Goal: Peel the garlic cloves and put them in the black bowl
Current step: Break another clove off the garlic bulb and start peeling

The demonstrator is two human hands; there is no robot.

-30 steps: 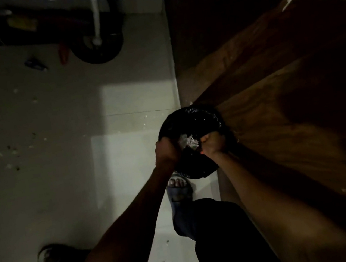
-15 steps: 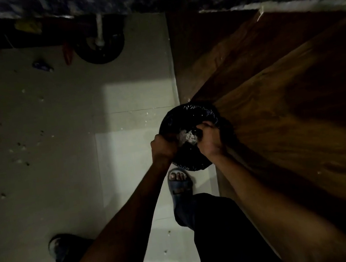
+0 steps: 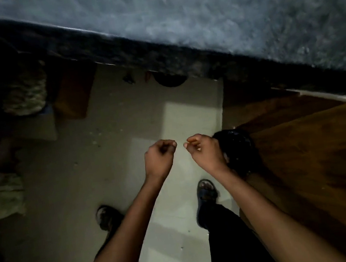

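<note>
Hands: left hand (image 3: 160,155) and right hand (image 3: 201,149) curled, grip holding nothing visible, raised beside black bag-lined bin (image 3: 238,152), likely shedding peel.

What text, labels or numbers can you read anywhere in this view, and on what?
None: no readable text anywhere.
Stone counter: speckled, no lettering.
Black bin bag: plain, no print.
Wooden door: bare grain.
Sandals: too dark and blurred to show any brand.
Items under the counter: too dim to tell.
</note>
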